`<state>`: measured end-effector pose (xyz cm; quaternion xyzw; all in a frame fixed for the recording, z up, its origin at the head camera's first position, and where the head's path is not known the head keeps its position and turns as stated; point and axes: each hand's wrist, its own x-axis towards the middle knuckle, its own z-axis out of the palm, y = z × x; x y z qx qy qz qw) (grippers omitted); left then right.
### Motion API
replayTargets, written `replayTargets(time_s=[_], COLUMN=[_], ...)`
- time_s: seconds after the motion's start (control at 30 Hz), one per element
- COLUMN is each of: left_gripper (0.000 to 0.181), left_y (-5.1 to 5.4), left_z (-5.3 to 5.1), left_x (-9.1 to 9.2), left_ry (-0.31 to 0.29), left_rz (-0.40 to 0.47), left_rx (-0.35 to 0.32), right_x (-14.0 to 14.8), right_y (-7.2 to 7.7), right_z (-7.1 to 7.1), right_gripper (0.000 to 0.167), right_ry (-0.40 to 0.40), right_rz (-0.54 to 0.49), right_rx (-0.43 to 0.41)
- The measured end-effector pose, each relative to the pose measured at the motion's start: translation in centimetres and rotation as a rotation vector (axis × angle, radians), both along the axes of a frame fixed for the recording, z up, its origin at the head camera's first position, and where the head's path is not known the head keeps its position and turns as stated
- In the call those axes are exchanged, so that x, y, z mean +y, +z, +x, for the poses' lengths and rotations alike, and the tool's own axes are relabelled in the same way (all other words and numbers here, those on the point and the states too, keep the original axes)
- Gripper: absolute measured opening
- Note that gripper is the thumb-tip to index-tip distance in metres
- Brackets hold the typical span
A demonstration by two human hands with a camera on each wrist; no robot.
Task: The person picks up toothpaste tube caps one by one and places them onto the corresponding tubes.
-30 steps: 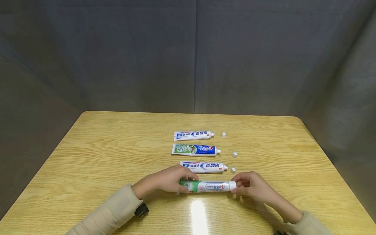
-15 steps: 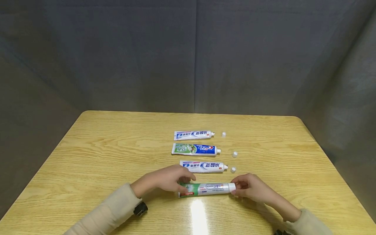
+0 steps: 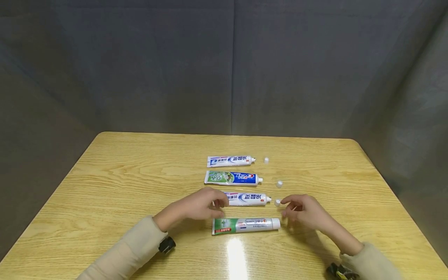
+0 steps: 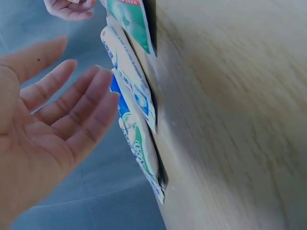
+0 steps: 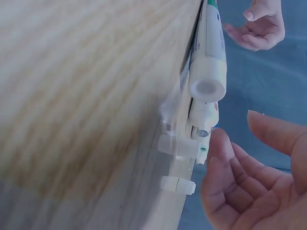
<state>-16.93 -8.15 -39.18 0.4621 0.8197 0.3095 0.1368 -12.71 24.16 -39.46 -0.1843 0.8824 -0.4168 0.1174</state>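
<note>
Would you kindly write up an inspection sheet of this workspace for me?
Surface: wooden table, glossy, reflecting light.
Job's things: nearest tube capped; second tube, third tube and farthest tube uncapped, each with a loose cap nearby.
Clutter: nothing seen.
Hands: left hand holds nothing, at the second tube's flat end; right hand holds nothing, near that tube's cap; contact unclear for both.
Cables: nothing seen.
Surroundings: dark cloth behind and at both sides.
</note>
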Motion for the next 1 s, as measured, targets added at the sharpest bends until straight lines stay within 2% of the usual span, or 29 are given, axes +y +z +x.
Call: replayTargets(time_s=[0.13,0.43,0.67,1.0], left_gripper=[0.018,0.022,0.028,0.032], left_y=[-0.1,-0.4,-0.4,-0.5], left_z=[-0.4,-1.5,-2.2,-2.7], left_x=[-0.1,-0.4,-0.4,0.0], left_ry=[0.033,0.051,0.095,0.100], left_rz=[0.035,0.177,0.169,0.158], left_rx=[-0.001,-0.097,-0.129,-0.087], right_x=[-0.2,-0.4,-0.8,-1.4], right_y=[0.0,-0.4,-0.6,-0.7], right_z=[-0.5,-1.6,-2.3,-2.8], right_gripper=[0.030,0.030,0.026,0.014], right_ry=[-0.027,-0.030,-0.025,-0.004], right_rz=[0.024,0.102,0.195,0.252], right_rx=[0.033,0.082,0.120,0.137])
